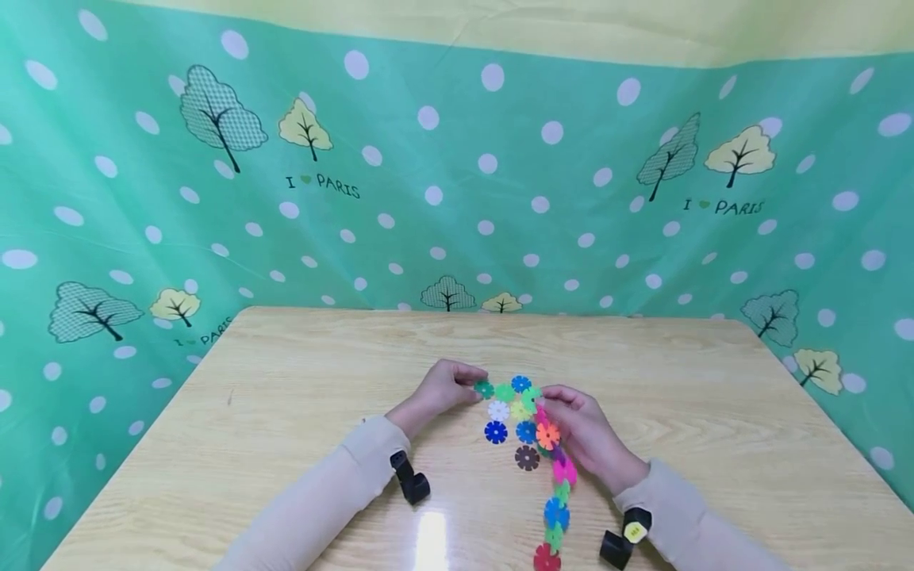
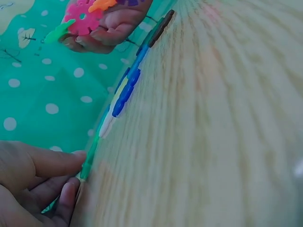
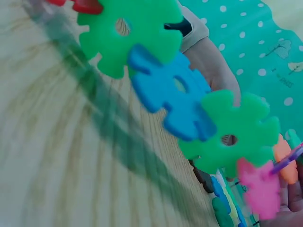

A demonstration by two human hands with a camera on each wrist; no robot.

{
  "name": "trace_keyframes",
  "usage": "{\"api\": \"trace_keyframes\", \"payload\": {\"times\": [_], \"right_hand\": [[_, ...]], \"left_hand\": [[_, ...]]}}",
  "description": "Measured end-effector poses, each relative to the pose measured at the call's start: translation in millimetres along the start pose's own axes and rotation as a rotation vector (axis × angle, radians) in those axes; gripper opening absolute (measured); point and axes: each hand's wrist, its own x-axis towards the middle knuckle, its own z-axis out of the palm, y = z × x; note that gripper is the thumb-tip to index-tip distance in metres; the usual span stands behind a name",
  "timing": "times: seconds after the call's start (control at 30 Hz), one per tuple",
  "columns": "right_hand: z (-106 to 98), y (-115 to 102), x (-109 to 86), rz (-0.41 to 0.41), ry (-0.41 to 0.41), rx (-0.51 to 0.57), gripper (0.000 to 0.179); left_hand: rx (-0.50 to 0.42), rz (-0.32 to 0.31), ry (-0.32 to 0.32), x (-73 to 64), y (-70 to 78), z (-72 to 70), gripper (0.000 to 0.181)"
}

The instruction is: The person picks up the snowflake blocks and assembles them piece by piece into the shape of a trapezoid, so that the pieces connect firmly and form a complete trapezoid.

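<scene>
My left hand (image 1: 448, 386) pinches a dark green interlocking disc (image 1: 484, 389) at the left end of a flat build. Joined to it are light green, white (image 1: 498, 410), yellow, blue and brown discs (image 1: 527, 457), lying on the table in the left wrist view. Close to its right side, my right hand (image 1: 589, 428) holds a chain of notched discs by its upper part, around an orange disc (image 1: 547, 435) and a pink disc (image 2: 83, 17). A light green disc (image 1: 531, 397) tops the chain. Its lower part hangs toward me, with a blue disc (image 3: 175, 85) and a red disc (image 1: 547, 557) at the end.
The wood-grain table (image 1: 321, 349) extends around both hands. Behind it hangs a green dotted curtain (image 1: 457, 230) with printed trees. Each sleeve carries a black wrist camera (image 1: 410, 480). A bright reflection lies on the table near the front.
</scene>
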Motion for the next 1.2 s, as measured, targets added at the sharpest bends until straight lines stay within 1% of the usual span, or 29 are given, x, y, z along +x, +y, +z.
{"api": "trace_keyframes", "payload": {"times": [0.17,0.3,0.47,0.7,0.77,0.87,0.97,1.03,1.1,1.2], "right_hand": [[-2.1,1.8,-1.1,-0.029,-0.038,-0.002,0.016],[-4.2,2.5,-1.6,-0.04,-0.055,-0.003,0.015],[-5.5,2.9,-1.7,-0.048,-0.061,-0.016,0.016],[-9.1,2.6,-1.1,-0.071,-0.109,-0.033,0.018],[-10.4,2.4,-0.6,-0.079,-0.117,-0.046,0.023],[-13.2,1.4,-0.2,-0.095,-0.129,-0.081,0.03],[-15.5,0.4,-0.4,-0.114,-0.133,-0.095,0.025],[-16.4,-0.1,-0.9,-0.122,-0.139,-0.087,0.023],[-17.1,-0.2,-1.4,-0.137,-0.146,-0.071,0.025],[-17.9,-0.2,-2.4,-0.157,-0.16,-0.057,0.025]], "left_hand": [[0.085,0.036,-0.001,-0.8,0.4,1.0,0.034],[0.124,0.049,0.001,-0.6,1.0,2.8,0.033],[0.152,0.067,-0.007,-0.2,1.4,4.2,0.034],[0.198,0.078,-0.017,-3.3,4.8,1.3,0.034],[0.205,0.083,-0.025,-4.6,4.0,-1.0,0.033],[0.198,0.074,-0.039,-5.6,1.5,-4.1,0.032],[0.167,0.052,-0.052,-6.4,-1.1,-6.4,0.034],[0.139,0.037,-0.06,-7.9,-1.8,-7.4,0.036],[0.108,0.031,-0.069,-10.5,-1.7,-8.0,0.038],[0.055,0.041,-0.091,-16.5,1.5,-8.3,0.04]]}}
